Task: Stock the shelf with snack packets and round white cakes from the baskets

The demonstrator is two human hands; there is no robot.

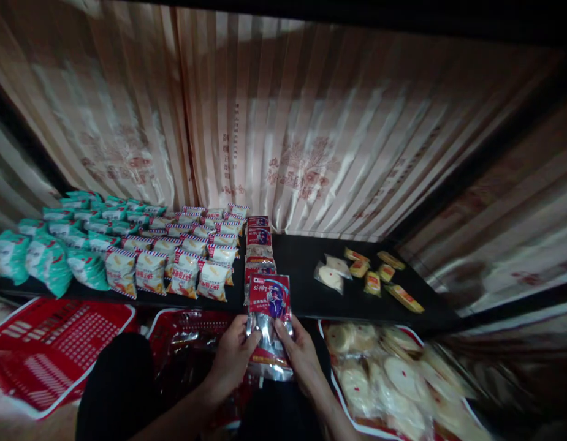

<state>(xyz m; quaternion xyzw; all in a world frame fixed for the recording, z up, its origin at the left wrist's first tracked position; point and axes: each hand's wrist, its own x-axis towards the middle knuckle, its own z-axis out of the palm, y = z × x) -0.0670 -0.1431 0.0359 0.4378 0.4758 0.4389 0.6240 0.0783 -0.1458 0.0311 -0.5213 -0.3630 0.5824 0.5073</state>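
Between my two hands I hold a red and silver snack packet (270, 318) upright by its sides, its printed front towards me. My left hand (235, 350) grips the left edge with the thumb on the front. On the right edge, my right hand (301, 352) does the same. Just behind it, a column of matching red packets (258, 237) stands on the black shelf (296, 263). To their left are rows of white snack bags (182, 274) with striped tops, then rows of teal bags (46, 260).
Flat round packets (331, 277) and small yellow packets (372, 283) lie on the shelf's right. Below are an upturned-looking red basket (57, 349), a second red basket (163, 321) and one holding round packaged items (403, 376). A pleated curtain (287, 122) hangs behind.
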